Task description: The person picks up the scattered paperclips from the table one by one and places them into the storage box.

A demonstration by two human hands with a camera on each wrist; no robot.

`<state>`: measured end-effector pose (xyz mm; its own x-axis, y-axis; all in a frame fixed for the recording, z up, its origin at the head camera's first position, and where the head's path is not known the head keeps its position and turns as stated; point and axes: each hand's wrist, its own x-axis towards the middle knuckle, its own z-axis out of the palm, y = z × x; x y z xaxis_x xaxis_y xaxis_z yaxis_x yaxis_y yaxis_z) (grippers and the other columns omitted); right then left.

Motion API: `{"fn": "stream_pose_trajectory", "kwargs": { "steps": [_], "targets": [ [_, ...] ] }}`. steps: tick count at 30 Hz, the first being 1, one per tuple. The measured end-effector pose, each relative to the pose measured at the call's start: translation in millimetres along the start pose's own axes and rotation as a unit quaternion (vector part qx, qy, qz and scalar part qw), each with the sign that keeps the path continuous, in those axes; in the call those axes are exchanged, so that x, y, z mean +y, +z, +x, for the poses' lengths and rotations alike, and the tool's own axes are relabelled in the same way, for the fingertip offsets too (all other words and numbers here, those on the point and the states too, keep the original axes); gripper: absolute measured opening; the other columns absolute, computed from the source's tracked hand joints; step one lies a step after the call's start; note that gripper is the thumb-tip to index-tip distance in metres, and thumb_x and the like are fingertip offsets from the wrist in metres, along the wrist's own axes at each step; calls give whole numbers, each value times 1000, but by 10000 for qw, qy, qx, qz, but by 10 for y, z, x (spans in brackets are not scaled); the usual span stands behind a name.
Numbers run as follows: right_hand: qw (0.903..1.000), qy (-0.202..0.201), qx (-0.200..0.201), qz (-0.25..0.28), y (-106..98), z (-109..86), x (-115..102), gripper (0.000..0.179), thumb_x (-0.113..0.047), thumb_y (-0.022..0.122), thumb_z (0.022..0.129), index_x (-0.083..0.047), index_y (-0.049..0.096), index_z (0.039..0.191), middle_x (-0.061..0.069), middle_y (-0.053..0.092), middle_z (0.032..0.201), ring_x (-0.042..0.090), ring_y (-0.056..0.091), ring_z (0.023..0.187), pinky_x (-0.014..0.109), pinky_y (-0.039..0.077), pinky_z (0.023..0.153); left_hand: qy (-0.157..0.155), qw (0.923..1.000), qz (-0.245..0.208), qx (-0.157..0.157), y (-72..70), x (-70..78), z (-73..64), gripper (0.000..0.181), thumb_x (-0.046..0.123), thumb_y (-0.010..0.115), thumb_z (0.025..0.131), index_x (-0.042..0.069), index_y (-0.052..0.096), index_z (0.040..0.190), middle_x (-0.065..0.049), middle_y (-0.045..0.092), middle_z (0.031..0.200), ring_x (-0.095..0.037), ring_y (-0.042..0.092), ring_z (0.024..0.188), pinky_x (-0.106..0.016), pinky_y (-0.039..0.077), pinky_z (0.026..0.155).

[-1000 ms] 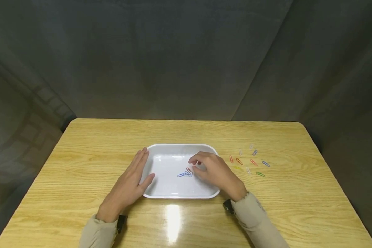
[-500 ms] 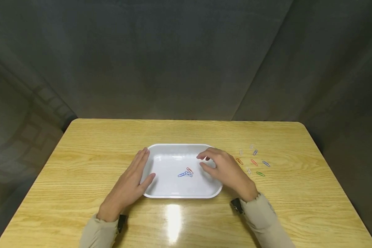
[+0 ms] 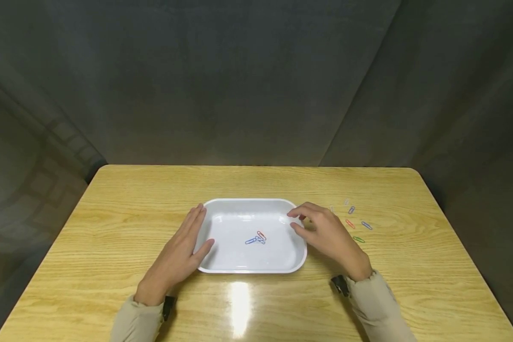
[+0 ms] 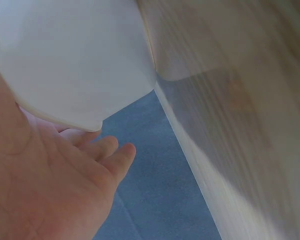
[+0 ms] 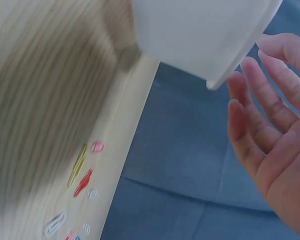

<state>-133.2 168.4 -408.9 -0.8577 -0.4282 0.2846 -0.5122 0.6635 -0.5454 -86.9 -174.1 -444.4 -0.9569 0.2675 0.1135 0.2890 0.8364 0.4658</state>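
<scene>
A white tray (image 3: 248, 272) lies lengthwise on the table. Inside it, a small pile holds a red paper clip (image 3: 261, 235), a blue paper clip (image 3: 251, 241) and some pale ones. My left hand (image 3: 175, 254) rests along the tray's left rim, fingers straight and thumb over the inside. Over the right rim hovers my right hand (image 3: 327, 237), its fingers loosely bent with nothing between them. Right of it lie a green paper clip (image 3: 358, 239) and several others. The right wrist view shows a yellow paper clip (image 5: 77, 166) and a white paper clip (image 5: 54, 223) on the table.
The wooden table (image 3: 111, 228) has rounded far corners. Dark curtains (image 3: 239, 95) hang behind it and at both sides. Farther right on the table are another red paper clip (image 3: 350, 223) and two blue ones.
My right hand has moved right, from above the clips in the tray to the right rim, covering some table clips from the head view. The left hand and tray clips stay put.
</scene>
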Motion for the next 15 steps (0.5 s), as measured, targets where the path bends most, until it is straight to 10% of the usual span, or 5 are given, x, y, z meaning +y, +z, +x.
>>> {"fn": "stream_pose_trajectory", "kwargs": {
  "steps": [15],
  "targets": [
    [9991, 201, 152, -330, -136, -161, 178, 22, -16, 76, 88, -12, 73, 109, 1, 73, 106, 21, 66, 86, 35, 56, 73, -24, 10000, -14, -48, -8, 1, -6, 78, 43, 51, 101, 9, 14, 160, -11, 14, 168, -33, 15, 155, -56, 24, 122]
  ]
}}
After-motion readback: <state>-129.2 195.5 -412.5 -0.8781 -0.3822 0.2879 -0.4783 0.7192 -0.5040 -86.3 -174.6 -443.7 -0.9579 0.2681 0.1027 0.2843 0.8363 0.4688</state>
